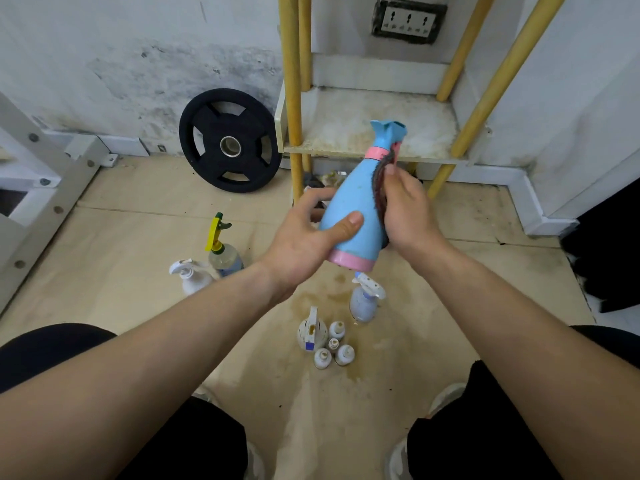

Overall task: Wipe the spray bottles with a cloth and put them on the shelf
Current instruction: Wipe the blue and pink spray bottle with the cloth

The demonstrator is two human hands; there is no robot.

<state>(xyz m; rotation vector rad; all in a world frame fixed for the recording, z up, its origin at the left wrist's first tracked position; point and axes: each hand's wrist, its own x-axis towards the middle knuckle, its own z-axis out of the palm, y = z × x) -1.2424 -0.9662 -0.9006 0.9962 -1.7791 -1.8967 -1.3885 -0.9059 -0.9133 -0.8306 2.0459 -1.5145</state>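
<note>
Looks like a home gym corner, or a spare room doubling as storage. A black weight plate [230, 140] leans on the wall [104, 46], and a white bolted steel rack [45, 199] stands at the left. The wall's pretty rough, damp-stained and blotchy grey low down, with a triple socket [408, 20] set in a ragged hole. The floor [138, 237] is covered in tan sheets with seams and brown stains. A grubby shelf [363, 123] on yellow poles [292, 81] sits in the corner, and spray bottles [311, 332] stand right on the floor.
</note>
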